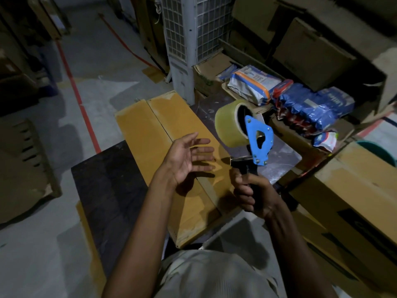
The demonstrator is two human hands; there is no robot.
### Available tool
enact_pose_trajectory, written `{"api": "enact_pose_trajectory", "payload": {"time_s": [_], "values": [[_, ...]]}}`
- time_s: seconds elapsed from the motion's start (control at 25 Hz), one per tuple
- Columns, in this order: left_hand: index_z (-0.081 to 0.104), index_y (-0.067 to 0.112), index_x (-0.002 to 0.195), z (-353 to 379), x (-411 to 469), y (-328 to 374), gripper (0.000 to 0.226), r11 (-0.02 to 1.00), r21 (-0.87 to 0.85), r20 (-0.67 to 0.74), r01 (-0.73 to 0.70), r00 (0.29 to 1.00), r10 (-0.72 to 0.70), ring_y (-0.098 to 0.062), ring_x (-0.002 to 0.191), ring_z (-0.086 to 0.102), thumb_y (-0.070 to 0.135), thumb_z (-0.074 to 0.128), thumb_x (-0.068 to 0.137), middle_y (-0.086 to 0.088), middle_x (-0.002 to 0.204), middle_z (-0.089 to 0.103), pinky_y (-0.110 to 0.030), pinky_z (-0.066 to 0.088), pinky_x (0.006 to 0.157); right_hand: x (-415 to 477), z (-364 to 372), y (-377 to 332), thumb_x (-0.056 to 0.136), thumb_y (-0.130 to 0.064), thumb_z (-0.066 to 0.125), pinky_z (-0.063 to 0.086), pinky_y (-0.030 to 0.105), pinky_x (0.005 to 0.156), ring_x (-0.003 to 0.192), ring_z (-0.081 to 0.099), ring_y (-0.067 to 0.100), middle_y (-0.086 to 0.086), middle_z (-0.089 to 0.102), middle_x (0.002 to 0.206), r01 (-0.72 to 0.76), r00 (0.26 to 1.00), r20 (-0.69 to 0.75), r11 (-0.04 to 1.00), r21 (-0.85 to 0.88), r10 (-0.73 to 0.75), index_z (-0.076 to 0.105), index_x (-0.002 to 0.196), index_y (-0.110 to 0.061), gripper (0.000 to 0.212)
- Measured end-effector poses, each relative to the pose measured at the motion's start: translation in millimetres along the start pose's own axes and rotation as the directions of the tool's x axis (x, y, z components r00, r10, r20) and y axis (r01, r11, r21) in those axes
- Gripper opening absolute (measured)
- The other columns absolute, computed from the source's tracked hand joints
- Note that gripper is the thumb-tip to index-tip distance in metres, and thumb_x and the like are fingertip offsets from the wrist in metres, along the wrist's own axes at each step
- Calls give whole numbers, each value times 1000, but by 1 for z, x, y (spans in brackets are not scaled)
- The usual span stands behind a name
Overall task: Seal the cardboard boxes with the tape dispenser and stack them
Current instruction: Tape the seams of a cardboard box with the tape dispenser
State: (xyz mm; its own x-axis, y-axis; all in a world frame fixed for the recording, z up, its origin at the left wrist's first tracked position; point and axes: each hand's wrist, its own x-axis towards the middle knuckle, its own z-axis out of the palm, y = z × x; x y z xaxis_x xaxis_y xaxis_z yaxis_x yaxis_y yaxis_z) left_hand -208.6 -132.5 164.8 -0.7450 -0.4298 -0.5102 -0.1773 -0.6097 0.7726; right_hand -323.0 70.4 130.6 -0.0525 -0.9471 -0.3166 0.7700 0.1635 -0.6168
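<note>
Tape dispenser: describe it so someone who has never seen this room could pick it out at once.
From the tall white mesh-fronted unit at the back, drop to the long yellow cardboard box lying before it. Over the box's right edge the right hand grips the tape dispenser by its black handle. Only it has a bright blue side plate and a fat roll of clear tape.

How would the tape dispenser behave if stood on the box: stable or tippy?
The tape dispenser is probably top-heavy: its full tape roll sits above the slim handle in the right hand. Stood upright it would likely tip. The blue frame looks rigid.
</note>
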Motion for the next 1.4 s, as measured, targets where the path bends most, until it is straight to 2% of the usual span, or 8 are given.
{"api": "enact_pose_trajectory", "payload": {"time_s": [0.12, 0.24, 0.32, 0.44, 0.6, 0.88, 1.08, 1.4], "values": [[68, 7, 121, 20, 4, -23, 50, 993, 95, 63, 71, 995, -77, -36, 108, 68, 49, 53, 98, -18, 113, 72, -53, 57, 82, 0, 9, 3, 92, -3, 52, 36, 22, 36, 37, 38, 15, 1, 42, 55, -87, 957, 289, 933, 349, -19, 46, 92, -11, 9], [77, 14, 104, 48, -4, -39, 58, 986, 71, 273, 153, 948, -167, -32, 90, 66, 65, 50, 95, -15, 93, 74, -42, 50, 77, 4, 8, 10, 88, -5, 54, 48, 24, 38, 37, 41, 15, 0, 41, 50, -164, 903, 430, 903, 397, -25, 53, 93, -8, 6], [71, 5, 121, 55, -8, -49, 75, 970, -112, 419, 217, 895, -152, -36, 96, 65, 70, 45, 95, -24, 111, 70, -41, 49, 85, 4, 9, 13, 89, -5, 55, 53, 29, 42, 38, 44, 19, 4, 43, 51, -189, 902, 432, 917, 351, 21, 57, 94, -6, 5], [50, -10, 140, 57, -11, -60, 93, 907, -314, 504, 281, 859, -91, -48, 132, 48, 70, 42, 95, -34, 145, 45, -48, 38, 113, 2, 17, 11, 90, -5, 58, 54, 28, 40, 37, 55, 23, 11, 55, 54, -143, 928, 371, 956, 255, 40, 54, 91, -6, 4], [67, -7, 120, 56, 0, -61, 81, 916, -341, 388, 213, 919, -69, -30, 97, 68, 65, 51, 86, -24, 113, 70, -36, 44, 103, 9, 28, -1, 82, -27, 77, 54, 29, 42, 43, 62, 22, 12, 60, 59, -28, 984, 171, 997, -70, 40, 57, 88, -8, 28], [64, -2, 117, 51, 4, -43, 72, 989, -97, 66, -109, 991, 115, -17, 47, 62, 63, 38, 102, -13, 90, 72, -24, 45, 38, 4, 31, -23, 96, -25, 66, 49, 47, 97, 83, 67, 23, 10, 68, 89, -69, 963, -268, 920, -386, -40, 70, 107, -5, 23], [61, 3, 124, 65, 3, -57, 66, 983, 8, -18, -185, 983, 185, -20, 63, 65, 61, 48, 98, -12, 94, 73, -25, 44, 46, 12, 33, -17, 92, -19, 62, 39, 30, 59, 57, 48, 13, 2, 50, 70, -129, 906, -418, 896, -426, -68, 61, 81, -15, 12], [66, 5, 111, 59, 2, -55, 57, 994, 25, 185, -103, 978, 97, -24, 72, 65, 59, 51, 99, -12, 100, 68, -39, 56, 68, 5, 23, -21, 88, -28, 70, 28, 29, 53, 49, 35, 12, -5, 40, 62, -141, 888, -460, 953, -270, 1, 58, 101, -16, 22]]}}
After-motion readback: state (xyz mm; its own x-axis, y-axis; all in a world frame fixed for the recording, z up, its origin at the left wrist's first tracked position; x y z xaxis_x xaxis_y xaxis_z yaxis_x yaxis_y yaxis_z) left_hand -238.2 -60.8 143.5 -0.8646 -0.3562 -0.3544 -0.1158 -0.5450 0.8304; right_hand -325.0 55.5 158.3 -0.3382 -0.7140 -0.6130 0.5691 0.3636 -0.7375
